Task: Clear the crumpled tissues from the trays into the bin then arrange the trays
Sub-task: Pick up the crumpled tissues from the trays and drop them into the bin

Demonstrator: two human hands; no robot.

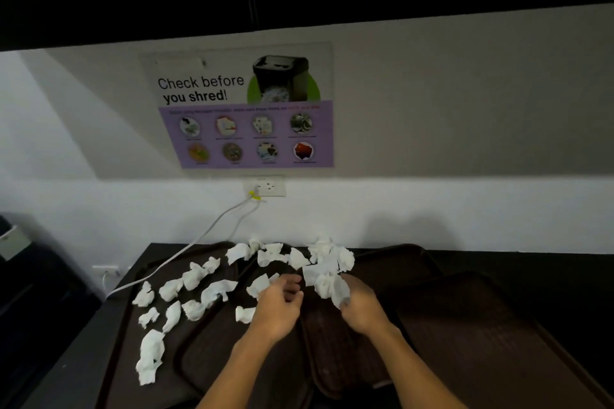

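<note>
Your right hand (pixel 360 307) clutching a wad of tissue (pixel 334 289), your left hand (pixel 279 305) curled beside another tissue (pixel 258 285), grip unclear, crumpled tissues (pixel 194 276) scattered across overlapping brown trays (pixel 465 325) on the counter (pixel 74 362)

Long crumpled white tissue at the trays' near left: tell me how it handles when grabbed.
Probably floppy: the long crumpled white tissue lies in loose, uneven folds, so it should squash and droop. Likely light; the right hand holds a similar white tissue wad in its fingertips. Its long irregular shape should not roll on the dark brown tray.
</note>
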